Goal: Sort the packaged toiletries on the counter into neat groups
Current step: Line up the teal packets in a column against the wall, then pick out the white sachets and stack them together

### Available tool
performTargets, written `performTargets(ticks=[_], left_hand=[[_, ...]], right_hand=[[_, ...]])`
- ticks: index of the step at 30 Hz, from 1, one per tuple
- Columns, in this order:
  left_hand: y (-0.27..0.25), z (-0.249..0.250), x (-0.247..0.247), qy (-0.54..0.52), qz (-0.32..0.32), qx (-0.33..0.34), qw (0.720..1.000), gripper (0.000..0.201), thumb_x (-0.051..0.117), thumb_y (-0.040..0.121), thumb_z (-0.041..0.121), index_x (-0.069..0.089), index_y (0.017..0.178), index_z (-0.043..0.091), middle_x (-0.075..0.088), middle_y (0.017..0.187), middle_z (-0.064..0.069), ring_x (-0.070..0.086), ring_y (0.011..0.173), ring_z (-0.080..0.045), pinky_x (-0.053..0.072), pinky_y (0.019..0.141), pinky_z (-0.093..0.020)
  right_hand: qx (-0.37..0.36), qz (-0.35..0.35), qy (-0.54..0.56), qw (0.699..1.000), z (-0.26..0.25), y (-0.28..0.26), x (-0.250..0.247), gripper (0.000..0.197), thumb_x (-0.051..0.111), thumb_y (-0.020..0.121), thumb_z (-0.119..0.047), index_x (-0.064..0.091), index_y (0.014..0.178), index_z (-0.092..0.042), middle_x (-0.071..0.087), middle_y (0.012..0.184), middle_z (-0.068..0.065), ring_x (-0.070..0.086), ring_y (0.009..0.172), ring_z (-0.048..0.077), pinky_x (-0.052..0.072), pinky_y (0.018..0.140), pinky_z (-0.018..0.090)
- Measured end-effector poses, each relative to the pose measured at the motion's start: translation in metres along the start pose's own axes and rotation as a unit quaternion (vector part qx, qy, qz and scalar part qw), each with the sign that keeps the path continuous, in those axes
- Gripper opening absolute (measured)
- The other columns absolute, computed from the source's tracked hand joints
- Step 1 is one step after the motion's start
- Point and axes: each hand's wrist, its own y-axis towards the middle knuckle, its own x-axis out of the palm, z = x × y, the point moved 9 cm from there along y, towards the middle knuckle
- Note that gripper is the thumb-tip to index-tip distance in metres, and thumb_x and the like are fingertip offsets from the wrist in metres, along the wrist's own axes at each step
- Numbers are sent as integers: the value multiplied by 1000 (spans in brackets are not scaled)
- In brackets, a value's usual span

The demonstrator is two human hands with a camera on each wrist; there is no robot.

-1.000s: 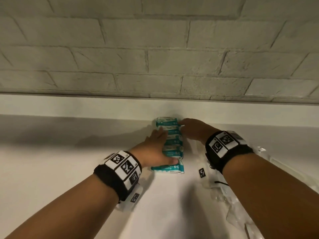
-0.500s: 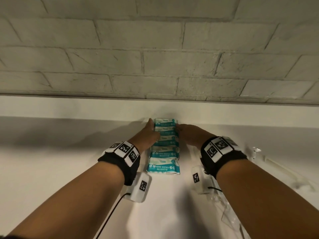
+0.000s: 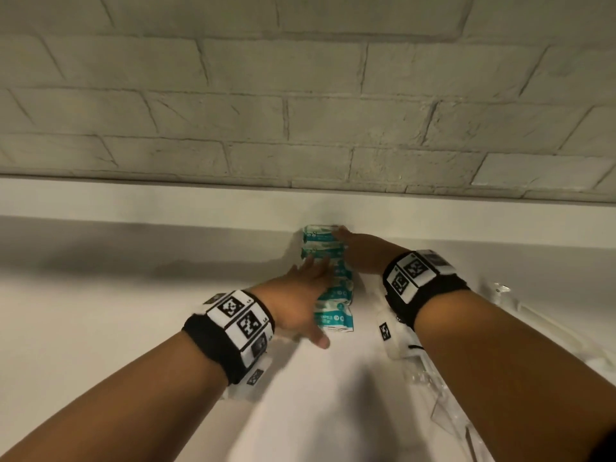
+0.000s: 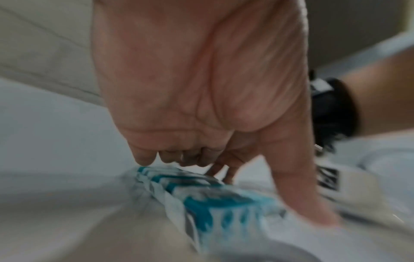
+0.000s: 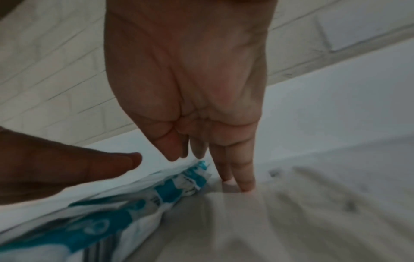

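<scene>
A row of several teal-and-white wipes packets (image 3: 335, 296) lies on the white counter (image 3: 133, 328), running from the back ledge toward me. My left hand (image 3: 310, 291) lies with straight fingers along the row's left side and over its top, thumb spread near the closest packet. My right hand (image 3: 353, 251) reaches along the row's right side to its far end. In the right wrist view its straight fingertips (image 5: 245, 186) touch the counter beside the packets (image 5: 134, 203). The blurred left wrist view shows the left hand's fingers (image 4: 143, 159) on the packets (image 4: 212, 203).
Clear plastic-wrapped items (image 3: 450, 415) lie on the counter at the right, under and beyond my right forearm, with another clear piece (image 3: 501, 290) farther back. A low white ledge (image 3: 166, 205) and a pale brick wall (image 3: 300, 111) close off the back.
My left hand has slid back from the row's far end toward the near packets, its thumb now spread by the closest one. My right hand stays at the far right side.
</scene>
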Motion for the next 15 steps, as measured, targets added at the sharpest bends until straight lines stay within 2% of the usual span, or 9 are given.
performTargets(ticks=[3,5,7,9,11,13,15], left_hand=[[2,11,-1,19,57,24,998,89,68,80,34,17,152,22,15,159,-6,23,144,-29,27,115,-36],[4,6,0,0,68,-1,998,88,68,77,35,21,151,23,22,157,-3,34,138,-27,40,108,-36],[5,3,1,-5,67,-20,998,90,69,74,37,22,150,24,26,155,-2,40,134,-25,44,104,-37],[4,6,1,10,63,-22,998,89,69,75,36,21,150,23,26,155,-3,40,134,-27,42,106,-37],[0,11,0,35,57,-14,998,87,66,78,34,20,151,21,23,157,-7,32,139,-30,32,113,-40],[-7,12,-3,38,69,-18,997,90,63,82,39,13,153,19,14,160,-10,17,146,-32,19,118,-45],[-18,18,-5,23,94,-20,995,89,59,86,45,8,154,17,8,162,-8,8,148,-30,12,119,-43]], right_hand=[[-24,-16,-79,996,-15,-1,7,39,33,101,-7,45,137,3,30,152,15,31,140,30,32,111,36],[-24,-15,-87,996,-17,0,7,40,34,101,-7,41,139,2,25,155,14,31,140,30,32,112,38],[-39,-16,-105,994,-20,-3,7,46,34,100,-7,30,146,-3,23,156,15,37,138,29,32,111,35],[-33,-23,-88,995,-16,-11,5,49,34,101,-9,26,149,-8,34,151,16,41,134,28,33,107,30],[-40,-12,-30,999,-10,-26,-4,49,36,101,-11,29,149,-14,41,148,13,44,130,25,35,101,26],[-48,14,26,998,-2,-46,-18,49,41,99,-11,36,147,-20,40,149,6,42,133,21,33,100,23],[-49,36,63,996,15,-74,-33,47,46,98,-11,42,144,-21,41,150,0,40,135,19,31,103,21]])
